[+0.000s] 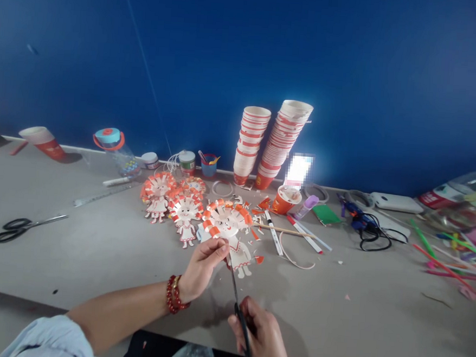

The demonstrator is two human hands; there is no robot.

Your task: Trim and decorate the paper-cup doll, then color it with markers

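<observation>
My right hand (262, 332) is closed round the black handles of a pair of scissors (234, 287). Their blades point up and away, with the tips right at the fingers of my left hand (205, 266). That hand is pinched; whatever lies between thumb and fingers is too small or hidden to make out. Just beyond the fingertips is a paper doll (238, 254) with a drawn face, an orange-and-white fringe of hair and a white dress. The left hand overlaps its lower head, and I cannot tell whether they touch. Other similar paper dolls (187, 210) lie behind, to the left.
Two tall stacks of paper cups (251, 144) stand by the blue wall. Paper scraps, markers (274, 232) and a cup of scraps (286, 200) lie around the dolls. A second pair of scissors (26, 228) is at left; a glue gun (360, 217) and coloured sticks (452, 264) are at right.
</observation>
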